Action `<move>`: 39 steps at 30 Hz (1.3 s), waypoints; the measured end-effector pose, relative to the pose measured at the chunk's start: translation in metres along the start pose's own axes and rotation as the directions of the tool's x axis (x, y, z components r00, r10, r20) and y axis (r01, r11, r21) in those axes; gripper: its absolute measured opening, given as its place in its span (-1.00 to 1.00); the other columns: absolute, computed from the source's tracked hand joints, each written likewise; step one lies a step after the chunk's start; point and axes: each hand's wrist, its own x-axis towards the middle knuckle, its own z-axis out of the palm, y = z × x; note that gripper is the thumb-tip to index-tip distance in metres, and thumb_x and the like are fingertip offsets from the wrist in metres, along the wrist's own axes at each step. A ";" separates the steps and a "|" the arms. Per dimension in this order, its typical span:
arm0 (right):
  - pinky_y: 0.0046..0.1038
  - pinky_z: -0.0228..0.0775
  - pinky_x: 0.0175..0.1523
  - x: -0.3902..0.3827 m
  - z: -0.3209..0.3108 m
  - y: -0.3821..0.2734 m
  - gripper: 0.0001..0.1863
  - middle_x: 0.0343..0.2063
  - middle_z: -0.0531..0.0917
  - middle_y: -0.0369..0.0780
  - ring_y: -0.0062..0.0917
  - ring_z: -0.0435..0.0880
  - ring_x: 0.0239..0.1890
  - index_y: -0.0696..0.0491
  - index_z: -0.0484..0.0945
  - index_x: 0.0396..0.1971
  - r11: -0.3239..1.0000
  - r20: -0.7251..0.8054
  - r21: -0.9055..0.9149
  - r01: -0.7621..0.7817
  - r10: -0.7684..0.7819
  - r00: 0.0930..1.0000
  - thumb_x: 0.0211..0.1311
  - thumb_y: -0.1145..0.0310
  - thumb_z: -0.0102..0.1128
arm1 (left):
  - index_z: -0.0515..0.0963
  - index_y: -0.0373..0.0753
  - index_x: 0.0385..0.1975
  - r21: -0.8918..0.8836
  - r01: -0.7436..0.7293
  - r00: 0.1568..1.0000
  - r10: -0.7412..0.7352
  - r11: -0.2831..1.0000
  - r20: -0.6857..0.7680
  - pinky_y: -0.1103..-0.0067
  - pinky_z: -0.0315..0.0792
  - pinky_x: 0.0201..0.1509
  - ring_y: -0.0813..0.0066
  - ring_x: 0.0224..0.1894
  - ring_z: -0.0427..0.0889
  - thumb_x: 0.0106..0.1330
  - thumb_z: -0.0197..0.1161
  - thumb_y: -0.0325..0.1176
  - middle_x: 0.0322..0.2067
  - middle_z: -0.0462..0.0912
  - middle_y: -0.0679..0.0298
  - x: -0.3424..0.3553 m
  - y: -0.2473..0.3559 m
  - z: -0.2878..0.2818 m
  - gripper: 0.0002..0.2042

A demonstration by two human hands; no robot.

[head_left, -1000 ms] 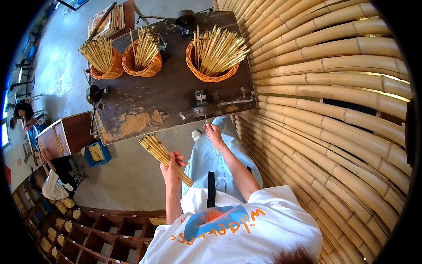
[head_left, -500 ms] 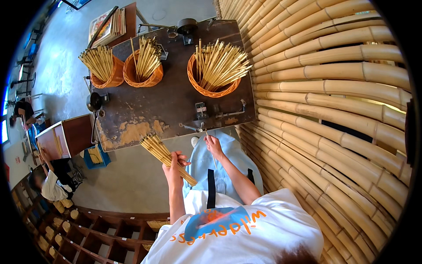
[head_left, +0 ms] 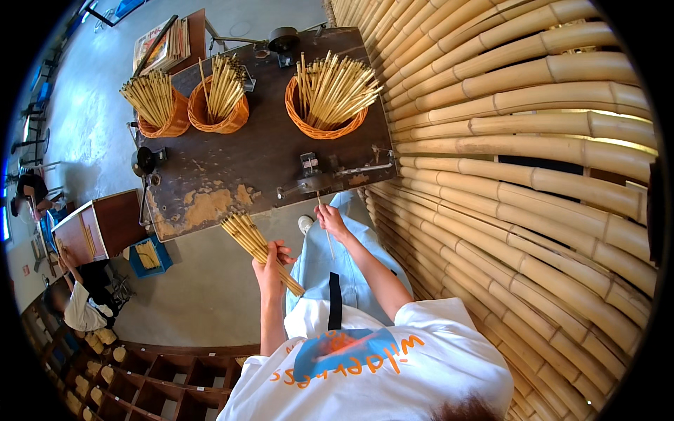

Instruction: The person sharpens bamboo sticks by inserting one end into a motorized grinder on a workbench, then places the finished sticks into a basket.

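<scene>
Worn table (head_left: 232, 175) w/ 3 stick baskets (head_left: 323, 116), jig (head_left: 309, 179).

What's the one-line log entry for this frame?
left hand: grips stick bundle | right hand: holds single stick at small metal device on table edge | three baskets of sticks on table

We see a smooth grey concrete floor (head_left: 91, 105) on the left, bright with daylight at the far end. On the right, a wall of thick, stacked yellow bamboo poles (head_left: 533, 161) curves from far to near. Far from us stands a worn dark wooden worktable (head_left: 232, 168) with patches of bare pale wood, and at its far left corner a small brown side table piled with papers (head_left: 168, 45). To the left sits a low brown wooden cabinet (head_left: 105, 224), and near left runs a dark wooden shelf of square compartments (head_left: 140, 372).
</scene>
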 end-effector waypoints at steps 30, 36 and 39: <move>-0.71 -0.03 -0.59 -0.269 0.104 -0.254 -0.74 -0.69 0.35 -0.43 -0.83 0.23 -0.69 0.20 0.56 -0.24 0.932 0.266 0.070 0.355 -0.360 0.894 0.43 0.27 0.08 | 0.50 -0.41 -0.20 -0.030 -0.028 0.999 0.029 0.999 0.040 0.55 0.62 -0.40 0.55 -0.54 0.55 0.48 0.05 -0.26 -0.47 0.58 0.23 -0.019 0.002 0.006 -0.73; -0.68 0.00 -0.58 -0.271 0.104 -0.257 -0.78 -0.67 0.37 -0.42 -0.82 0.27 -0.65 0.18 0.58 -0.26 0.937 0.183 0.035 0.349 -0.349 0.919 0.40 0.31 0.11 | 0.51 -0.44 -0.22 -0.036 -0.022 0.999 0.024 0.999 0.031 0.52 0.62 -0.39 0.54 -0.55 0.56 0.48 0.05 -0.28 -0.47 0.59 0.20 -0.019 -0.001 0.008 -0.72; -0.67 0.11 -0.48 -0.218 0.098 -0.272 -0.83 -0.64 0.40 -0.41 -0.77 0.32 -0.58 0.19 0.57 -0.31 0.505 0.037 -0.410 0.760 -0.823 0.567 0.39 0.40 0.08 | 0.51 -0.47 -0.22 -0.043 -0.030 0.999 0.032 0.999 0.031 0.50 0.63 -0.39 0.53 -0.55 0.56 0.48 0.04 -0.29 -0.48 0.60 0.18 -0.019 -0.003 0.010 -0.72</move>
